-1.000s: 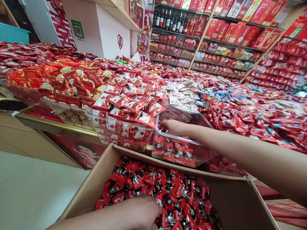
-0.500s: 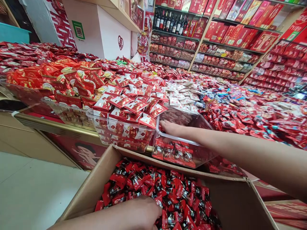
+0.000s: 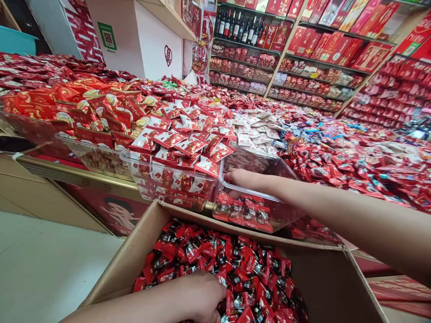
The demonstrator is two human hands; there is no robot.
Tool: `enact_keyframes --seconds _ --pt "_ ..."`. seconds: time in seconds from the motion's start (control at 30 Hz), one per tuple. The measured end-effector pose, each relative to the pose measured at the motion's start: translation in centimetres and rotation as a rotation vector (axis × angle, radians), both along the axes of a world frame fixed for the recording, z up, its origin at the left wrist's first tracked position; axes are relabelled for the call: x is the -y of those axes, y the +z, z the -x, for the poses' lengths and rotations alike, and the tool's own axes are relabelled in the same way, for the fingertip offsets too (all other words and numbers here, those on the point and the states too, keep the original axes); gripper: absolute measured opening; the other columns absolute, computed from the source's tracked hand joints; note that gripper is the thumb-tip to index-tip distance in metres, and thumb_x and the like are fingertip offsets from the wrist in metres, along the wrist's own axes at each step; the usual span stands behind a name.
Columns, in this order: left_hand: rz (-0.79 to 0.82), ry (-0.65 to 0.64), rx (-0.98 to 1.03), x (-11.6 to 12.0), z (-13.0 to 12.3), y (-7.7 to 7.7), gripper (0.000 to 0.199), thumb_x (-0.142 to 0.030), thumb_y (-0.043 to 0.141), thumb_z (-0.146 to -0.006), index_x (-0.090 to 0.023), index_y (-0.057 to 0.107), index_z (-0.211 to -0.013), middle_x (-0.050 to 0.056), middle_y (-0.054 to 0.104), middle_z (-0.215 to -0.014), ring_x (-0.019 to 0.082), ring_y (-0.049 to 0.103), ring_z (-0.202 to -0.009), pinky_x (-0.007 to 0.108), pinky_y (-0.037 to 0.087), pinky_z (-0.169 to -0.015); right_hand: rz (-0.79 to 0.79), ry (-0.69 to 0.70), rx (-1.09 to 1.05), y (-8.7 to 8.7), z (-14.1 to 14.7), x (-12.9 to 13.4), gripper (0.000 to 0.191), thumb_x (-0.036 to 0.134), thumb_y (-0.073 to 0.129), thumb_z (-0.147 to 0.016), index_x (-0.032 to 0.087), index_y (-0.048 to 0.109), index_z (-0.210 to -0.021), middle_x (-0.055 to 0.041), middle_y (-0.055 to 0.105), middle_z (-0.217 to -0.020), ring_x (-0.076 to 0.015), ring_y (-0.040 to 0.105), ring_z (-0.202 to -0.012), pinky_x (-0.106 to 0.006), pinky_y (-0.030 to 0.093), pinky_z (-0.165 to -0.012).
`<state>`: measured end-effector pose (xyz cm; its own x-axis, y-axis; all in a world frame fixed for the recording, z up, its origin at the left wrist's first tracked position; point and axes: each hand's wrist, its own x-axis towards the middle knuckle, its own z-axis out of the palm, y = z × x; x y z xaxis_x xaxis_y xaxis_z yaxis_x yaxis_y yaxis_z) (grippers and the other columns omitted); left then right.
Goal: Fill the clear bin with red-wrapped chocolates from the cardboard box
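Observation:
A cardboard box [image 3: 121, 264] in front of me holds many red-and-black wrapped candies [image 3: 259, 278]. My left hand [image 3: 204, 294] is down among them, palm down and fingers curled round some candies; the fingertips are hidden. My right hand [image 3: 242, 178] reaches over the rim of a clear plastic bin [image 3: 283, 197] beyond the box. Its fingers point left inside the bin and are mostly hidden. Through the bin's front wall, a low layer of similar red candies [image 3: 240, 211] shows at the bottom.
Left of that bin stands another clear bin heaped with red-and-white packets [image 3: 188, 143]. Farther left are red durian packets [image 3: 101, 121]. White packets [image 3: 257, 130] lie behind, and a heap of red candies [image 3: 350, 166] spreads right. Wine bottles [image 3: 239, 27] stand on back shelves. Pale floor [image 3: 43, 260] shows at left.
The view has shifted slightly. Both hands stay nearly in place, the left in the box and the right in the clear bin.

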<state>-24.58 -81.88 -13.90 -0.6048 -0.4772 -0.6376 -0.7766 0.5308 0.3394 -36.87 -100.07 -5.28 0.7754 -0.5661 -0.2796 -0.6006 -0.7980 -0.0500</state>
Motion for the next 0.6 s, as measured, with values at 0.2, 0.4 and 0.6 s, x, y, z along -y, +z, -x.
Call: enact_keyframes --seconds 0.2,0.4,0.6 --pt "0.01 0.001 -0.007 0.0 -0.1 -0.1 0.04 -0.037 0.049 -0.064 -0.016 0.058 -0.097 0.014 0.061 -0.092 0.032 0.057 -0.08 0.039 0.047 -0.062 -0.073 -0.072 0.049 0.4 0.0 -0.5 0.03 0.032 0.058 -0.061 0.015 0.056 -0.086 -0.0083 0.056 -0.088 -0.0184 0.051 -0.077 -0.024 0.037 -0.065" --pt "0.009 0.009 0.023 -0.1 0.0 0.2 0.039 -0.036 0.049 -0.064 -0.019 0.058 -0.097 0.012 0.061 -0.091 0.03 0.057 -0.079 0.037 0.047 -0.061 -0.152 -0.197 0.127 1.2 0.0 -1.5 0.025 0.034 0.041 -0.073 0.014 0.057 -0.075 -0.002 0.056 -0.068 -0.0119 0.048 -0.063 -0.02 0.034 -0.054" --pt "0.018 0.011 0.007 -0.2 -0.1 0.2 0.038 -0.035 0.049 -0.063 -0.016 0.059 -0.095 0.014 0.061 -0.09 0.03 0.057 -0.078 0.037 0.047 -0.06 -0.119 -0.258 0.054 1.4 0.1 -1.6 0.022 0.035 0.047 -0.068 0.016 0.057 -0.069 -0.0024 0.057 -0.065 -0.0122 0.048 -0.06 -0.02 0.032 -0.049"
